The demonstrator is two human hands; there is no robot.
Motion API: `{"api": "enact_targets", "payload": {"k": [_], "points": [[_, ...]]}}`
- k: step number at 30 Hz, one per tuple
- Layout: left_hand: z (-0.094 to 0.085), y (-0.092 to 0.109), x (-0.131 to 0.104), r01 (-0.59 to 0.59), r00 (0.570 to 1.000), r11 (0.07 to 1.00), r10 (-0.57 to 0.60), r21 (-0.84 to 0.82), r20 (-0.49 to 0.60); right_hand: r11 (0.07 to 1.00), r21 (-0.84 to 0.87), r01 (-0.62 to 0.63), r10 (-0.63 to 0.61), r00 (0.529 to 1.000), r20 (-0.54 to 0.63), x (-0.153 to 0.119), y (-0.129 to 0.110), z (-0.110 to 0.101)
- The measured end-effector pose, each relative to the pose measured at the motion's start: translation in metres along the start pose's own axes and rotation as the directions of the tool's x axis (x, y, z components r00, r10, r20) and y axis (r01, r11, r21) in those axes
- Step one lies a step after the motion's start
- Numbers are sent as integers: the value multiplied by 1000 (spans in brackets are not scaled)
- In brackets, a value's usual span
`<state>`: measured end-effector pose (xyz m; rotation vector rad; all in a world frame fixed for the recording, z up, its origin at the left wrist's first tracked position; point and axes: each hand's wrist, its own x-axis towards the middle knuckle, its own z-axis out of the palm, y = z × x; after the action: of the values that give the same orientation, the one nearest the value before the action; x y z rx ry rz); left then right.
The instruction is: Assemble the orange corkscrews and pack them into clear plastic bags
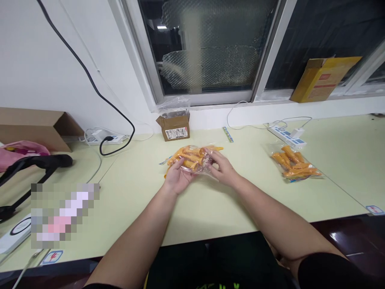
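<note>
Both hands hold a clear plastic bag of yellow-orange tube-shaped plastic pieces (191,157) over the middle of the table. My left hand (178,179) supports the bag from below at its left, thumb laid over the front. At the bag's right end, my right hand (221,166) grips the crinkled plastic between thumb and fingers. Orange tips show past the bag's left and right sides; whether they lie inside it or beneath it I cannot tell. A second clear bag of similar orange pieces (290,160) lies flat on the table to the right.
Behind the bag stands a small open cardboard box (177,127). A thin green-blue strip (227,134) lies near the wall. Power strips (287,134) with cables sit at the back right and left. At left are a black strap-like frame (39,160) and a large carton (30,126).
</note>
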<state>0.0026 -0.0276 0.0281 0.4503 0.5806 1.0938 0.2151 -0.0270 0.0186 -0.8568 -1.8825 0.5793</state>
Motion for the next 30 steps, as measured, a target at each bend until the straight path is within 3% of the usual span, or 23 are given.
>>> {"api": "enact_targets", "payload": {"k": [2, 4, 6, 8, 10, 13, 15, 18, 20, 22, 24, 26, 27, 28, 30], "points": [[3, 4, -3, -37, 999, 999, 38, -35, 6, 1000, -17, 23, -25, 987, -161, 2, 2, -9], [4, 7, -5, -77, 997, 996, 78, -48, 5, 999, -50, -13, -7, 927, -374, 4, 11, -19], [4, 10, -6, -104, 995, 993, 104, -63, -8, 988, -89, -124, 64, 868, -493, 6, 26, -28], [2, 11, -5, -111, 994, 990, 109, -85, -25, 948, -151, -279, 189, 879, -438, 7, 42, -33], [0, 11, -4, -103, 995, 990, 101, -93, -27, 880, -262, -397, 322, 903, -285, 7, 55, -33], [-1, 11, -3, -102, 995, 991, 102, -85, -8, 774, -431, -464, 471, 877, -98, 4, 64, -30], [-1, 11, -3, -112, 993, 990, 113, -85, 12, 718, -495, -490, 537, 842, -54, 4, 64, -29], [-2, 12, -2, -127, 990, 987, 131, -96, 45, 665, -503, -552, 586, 803, -107, 5, 64, -32], [-1, 13, -3, -138, 989, 985, 143, -104, 48, 686, -418, -595, 564, 798, -211, 6, 64, -39], [0, 12, -3, -151, 987, 983, 155, -108, 32, 766, -204, -610, 512, 770, -380, 10, 65, -48], [3, 12, -4, -159, 986, 981, 162, -110, 24, 842, 135, -522, 501, 665, -554, 14, 62, -58], [6, 11, -6, -170, 985, 979, 173, -112, 22, 826, 462, -322, 559, 567, -605, 19, 56, -67], [7, 11, -6, -176, 984, 978, 180, -113, 21, 786, 576, -225, 586, 567, -579, 20, 52, -69], [7, 11, -6, -182, 982, 977, 185, -115, 21, 743, 652, -155, 593, 604, -533, 22, 47, -70], [6, 10, -6, -188, 981, 975, 192, -115, 19, 687, 718, -112, 549, 728, -412, 23, 39, -68]]}}
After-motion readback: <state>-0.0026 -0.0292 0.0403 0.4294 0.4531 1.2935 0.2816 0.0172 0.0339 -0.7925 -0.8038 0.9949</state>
